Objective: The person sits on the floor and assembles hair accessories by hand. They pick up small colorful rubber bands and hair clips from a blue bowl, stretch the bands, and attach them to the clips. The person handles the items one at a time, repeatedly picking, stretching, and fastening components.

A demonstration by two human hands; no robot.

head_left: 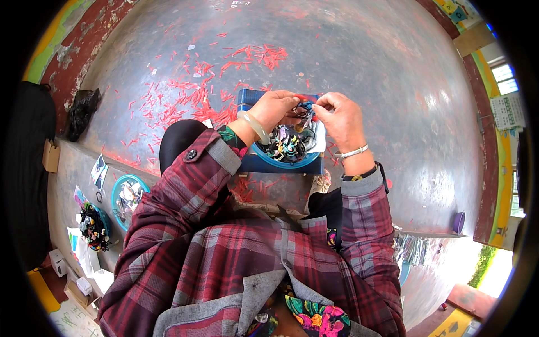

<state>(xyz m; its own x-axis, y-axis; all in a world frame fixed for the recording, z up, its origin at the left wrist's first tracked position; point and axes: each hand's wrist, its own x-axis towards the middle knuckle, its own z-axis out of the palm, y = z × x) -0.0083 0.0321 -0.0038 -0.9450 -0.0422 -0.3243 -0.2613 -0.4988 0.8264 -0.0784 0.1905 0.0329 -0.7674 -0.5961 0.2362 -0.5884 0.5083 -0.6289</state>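
A blue basin [282, 164] holds a tangle of black, white and coloured loops that look like hair ties [286, 146]. It rests on a dark blue stool or bench [245, 100] in front of me. Above its far side, my left hand [270, 112] pinches a small bundle of dark and blue hair ties [305, 113], with a bit of red at its fingertips. The thumb and fingers of my right hand [343, 121] are closed on the right side of the same bundle. What exactly lies between the fingertips is partly hidden. A white card-like sheet [319, 140] shows beside the basin.
Red strips [191, 101] lie scattered over the grey floor, ahead and to the left. At my left stand another blue basin [115, 196] with pale pieces and a container of dark hair ties [92, 227]. A black plastic bag [83, 115] sits by the wall; a purple cup [459, 223] is far right.
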